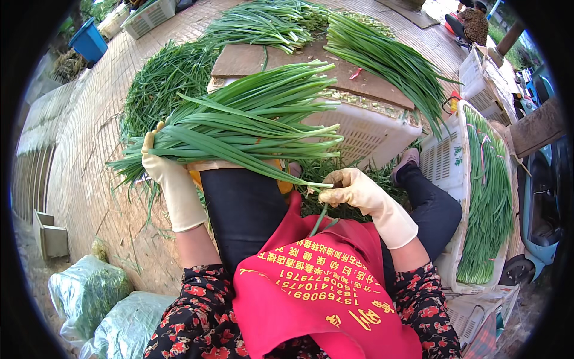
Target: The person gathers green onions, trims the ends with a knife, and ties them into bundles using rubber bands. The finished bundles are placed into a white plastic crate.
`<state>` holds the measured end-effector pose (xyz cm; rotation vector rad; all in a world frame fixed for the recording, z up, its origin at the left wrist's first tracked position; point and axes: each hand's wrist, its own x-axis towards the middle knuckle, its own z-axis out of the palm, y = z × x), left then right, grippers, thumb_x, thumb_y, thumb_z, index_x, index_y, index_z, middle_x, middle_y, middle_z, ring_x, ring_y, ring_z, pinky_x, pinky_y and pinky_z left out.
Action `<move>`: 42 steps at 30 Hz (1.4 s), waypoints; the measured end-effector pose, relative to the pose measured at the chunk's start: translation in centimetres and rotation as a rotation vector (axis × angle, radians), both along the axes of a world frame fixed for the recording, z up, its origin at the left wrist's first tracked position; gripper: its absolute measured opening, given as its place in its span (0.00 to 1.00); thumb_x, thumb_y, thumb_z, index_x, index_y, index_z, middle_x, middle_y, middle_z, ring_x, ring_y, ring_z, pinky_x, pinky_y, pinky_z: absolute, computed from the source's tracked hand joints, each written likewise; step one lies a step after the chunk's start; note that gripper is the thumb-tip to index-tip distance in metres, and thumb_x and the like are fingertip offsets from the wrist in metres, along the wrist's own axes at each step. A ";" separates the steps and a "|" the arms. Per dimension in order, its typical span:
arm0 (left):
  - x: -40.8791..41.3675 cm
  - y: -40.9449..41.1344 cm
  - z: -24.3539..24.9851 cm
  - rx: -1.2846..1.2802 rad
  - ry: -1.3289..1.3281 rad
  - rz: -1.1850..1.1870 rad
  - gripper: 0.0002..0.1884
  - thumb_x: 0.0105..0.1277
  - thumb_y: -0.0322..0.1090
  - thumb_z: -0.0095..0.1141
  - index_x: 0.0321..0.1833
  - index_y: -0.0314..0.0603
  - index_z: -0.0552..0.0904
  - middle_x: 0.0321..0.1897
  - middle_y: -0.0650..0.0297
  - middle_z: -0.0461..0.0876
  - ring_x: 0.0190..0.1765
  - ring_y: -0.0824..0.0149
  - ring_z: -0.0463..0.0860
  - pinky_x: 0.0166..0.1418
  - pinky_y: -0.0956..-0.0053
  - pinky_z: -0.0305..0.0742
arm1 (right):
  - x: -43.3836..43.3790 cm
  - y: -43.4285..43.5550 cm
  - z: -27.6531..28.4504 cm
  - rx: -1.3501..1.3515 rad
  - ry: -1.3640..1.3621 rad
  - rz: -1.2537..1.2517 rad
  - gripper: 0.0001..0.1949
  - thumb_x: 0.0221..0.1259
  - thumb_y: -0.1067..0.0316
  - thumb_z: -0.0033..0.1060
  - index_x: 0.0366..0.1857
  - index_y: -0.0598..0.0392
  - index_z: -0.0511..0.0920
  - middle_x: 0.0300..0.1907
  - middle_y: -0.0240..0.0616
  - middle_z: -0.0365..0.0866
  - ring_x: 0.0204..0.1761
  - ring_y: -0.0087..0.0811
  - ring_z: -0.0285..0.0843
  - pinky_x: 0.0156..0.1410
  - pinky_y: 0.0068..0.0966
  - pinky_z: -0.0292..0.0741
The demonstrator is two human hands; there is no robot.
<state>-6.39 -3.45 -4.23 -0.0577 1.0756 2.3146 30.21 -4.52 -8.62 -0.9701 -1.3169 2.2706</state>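
A large bunch of green Chinese chives (251, 116) lies across my lap, pale stem ends towards the right. My left hand (163, 168), in a cream rubber glove, is wrapped around the leafy end of the bunch. My gloved right hand (354, 190) pinches a thin leaf or stem (319, 220) that hangs down over my red apron (332, 278). Close to those fingertips is the white tip of a long chive stalk (296, 178) jutting from the bunch. The apron bears yellow writing.
A brown board (358, 80) on a white plastic crate (354, 130) bears another chive bundle (381, 67). Heaped leaves (166, 85) lie at the left. A crate of tied chives (486, 202) stands right, near a scooter (540, 197). Clear plastic bags (89, 291) sit lower left. A person (473, 24) crouches far right.
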 end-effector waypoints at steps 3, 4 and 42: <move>-1.4 0.0 -1.1 0.027 0.039 -0.069 0.17 0.67 0.39 0.48 0.49 0.33 0.81 0.49 0.50 0.83 0.51 0.52 0.80 0.62 0.54 0.73 | 1.2 -0.2 -0.2 0.053 -0.032 0.027 0.09 0.55 0.68 0.74 0.35 0.58 0.83 0.28 0.27 0.83 0.28 0.16 0.74 0.36 0.16 0.71; -1.9 0.0 -1.4 0.031 0.063 -0.061 0.16 0.67 0.39 0.48 0.49 0.34 0.81 0.49 0.51 0.83 0.51 0.51 0.80 0.61 0.55 0.73 | 1.6 -0.3 -0.3 0.044 -0.059 0.020 0.08 0.55 0.69 0.74 0.35 0.58 0.83 0.28 0.27 0.83 0.29 0.17 0.74 0.37 0.16 0.71; -1.0 -0.7 -2.8 0.314 0.127 -0.386 0.15 0.64 0.40 0.54 0.45 0.37 0.83 0.40 0.52 0.86 0.41 0.53 0.86 0.48 0.51 0.83 | -5.5 -0.2 6.1 1.088 -0.468 -0.285 0.12 0.66 0.59 0.56 0.42 0.54 0.85 0.36 0.49 0.85 0.41 0.47 0.84 0.47 0.38 0.79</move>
